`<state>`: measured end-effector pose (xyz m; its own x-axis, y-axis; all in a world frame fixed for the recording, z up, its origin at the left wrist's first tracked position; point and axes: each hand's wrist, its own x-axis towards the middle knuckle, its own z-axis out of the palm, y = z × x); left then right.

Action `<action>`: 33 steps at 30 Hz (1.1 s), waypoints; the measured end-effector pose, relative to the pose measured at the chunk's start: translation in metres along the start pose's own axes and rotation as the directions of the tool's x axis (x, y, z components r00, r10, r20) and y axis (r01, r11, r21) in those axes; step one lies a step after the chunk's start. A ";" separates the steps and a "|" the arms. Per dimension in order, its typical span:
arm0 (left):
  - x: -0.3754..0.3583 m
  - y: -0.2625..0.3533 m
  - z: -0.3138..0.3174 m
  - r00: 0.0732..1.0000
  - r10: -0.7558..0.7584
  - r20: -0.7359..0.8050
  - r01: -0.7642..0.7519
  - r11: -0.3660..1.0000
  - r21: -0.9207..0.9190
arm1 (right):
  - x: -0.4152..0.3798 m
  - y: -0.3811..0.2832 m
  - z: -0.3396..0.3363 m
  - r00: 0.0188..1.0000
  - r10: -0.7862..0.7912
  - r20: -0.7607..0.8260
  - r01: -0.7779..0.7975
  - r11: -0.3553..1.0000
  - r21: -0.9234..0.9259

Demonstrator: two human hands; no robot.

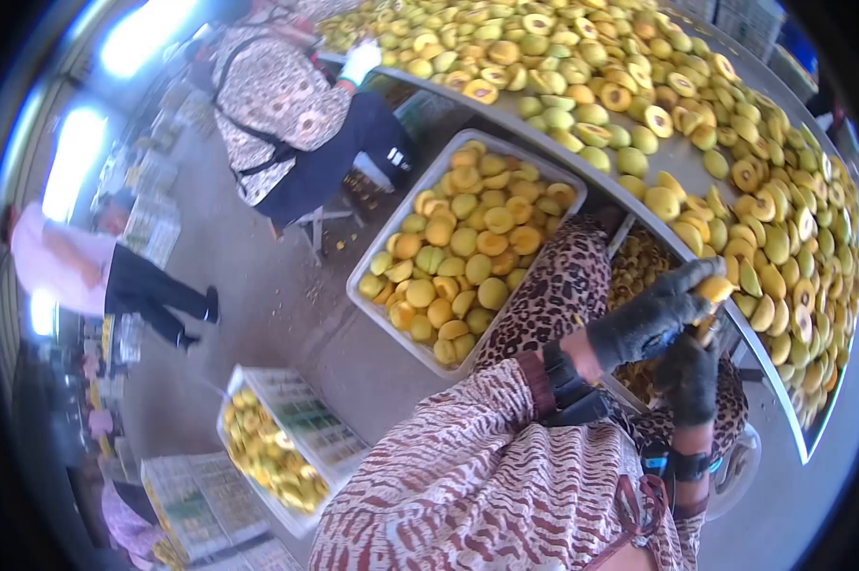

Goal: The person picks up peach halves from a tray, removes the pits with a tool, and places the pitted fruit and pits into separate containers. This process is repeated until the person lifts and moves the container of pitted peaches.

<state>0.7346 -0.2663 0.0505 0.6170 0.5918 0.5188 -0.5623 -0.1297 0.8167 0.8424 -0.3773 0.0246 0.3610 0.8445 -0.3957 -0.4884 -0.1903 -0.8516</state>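
My left hand (650, 316), in a dark glove, is closed around a yellow peach (715, 288) near the edge of the metal table (582, 169). Just below it, my right hand (688, 379), gloved too, has its fingers curled close to the fruit. What it grips, if anything, is hidden. Many halved and whole yellow-green peaches (777, 243) lie heaped on the table beyond my hands. Beneath my hands, between my legs, is a container of brownish scraps (643, 271), partly covered by my arm.
A white crate (355, 276) full of peach halves stands beside my leopard-print leg (562, 285). Another crate (301, 419) of fruit sits on the floor. A co-worker (282, 105) with a white glove (361, 63) sits at the table; another person (77, 257) stands further off.
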 end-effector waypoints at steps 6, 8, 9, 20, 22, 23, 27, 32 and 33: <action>-0.007 0.003 -0.019 0.903 -0.423 -0.069 0.201 0.560 -0.804 | -0.033 -0.054 0.051 0.991 -0.075 -0.108 0.035 0.942 -0.334; -0.019 -0.020 -0.023 0.942 -0.159 -0.295 0.065 0.950 -0.305 | -0.032 -0.049 0.046 0.965 -0.250 -0.080 0.200 0.898 -0.392; -0.023 -0.028 -0.025 0.936 0.181 -0.301 -0.075 0.940 0.332 | -0.027 -0.044 0.042 0.966 -0.247 -0.079 0.197 0.897 -0.397; -0.027 -0.046 -0.030 0.827 -0.478 -0.296 0.106 0.650 -0.753 | -0.012 -0.008 0.045 0.953 -0.293 0.078 0.274 0.719 -0.639; -0.026 -0.034 -0.032 0.831 -0.515 -0.210 0.160 0.583 -0.796 | -0.004 0.002 0.042 0.946 -0.311 0.095 0.291 0.679 -0.674; -0.025 -0.028 -0.032 0.830 -0.532 -0.167 0.188 0.549 -0.815 | -0.002 0.005 0.042 0.943 -0.317 0.103 0.306 0.703 -0.642; -0.028 -0.026 -0.037 0.813 -0.562 -0.155 0.243 0.569 -0.785 | 0.000 0.007 0.029 0.915 -0.377 0.147 0.362 0.600 -0.713; -0.032 -0.040 -0.038 0.792 -0.549 -0.268 0.280 0.717 -0.639 | -0.004 0.004 0.037 0.931 -0.335 0.145 0.334 0.618 -0.712; -0.033 -0.042 -0.037 0.785 -0.548 -0.287 0.300 0.743 -0.598 | -0.006 -0.004 0.043 0.915 -0.379 0.137 0.355 0.601 -0.716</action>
<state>0.7180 -0.2508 -0.0101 0.6347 0.7644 -0.1130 -0.5623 0.5572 0.6110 0.8080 -0.3605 0.0449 0.4067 0.9135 0.0072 0.4037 -0.1726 -0.8985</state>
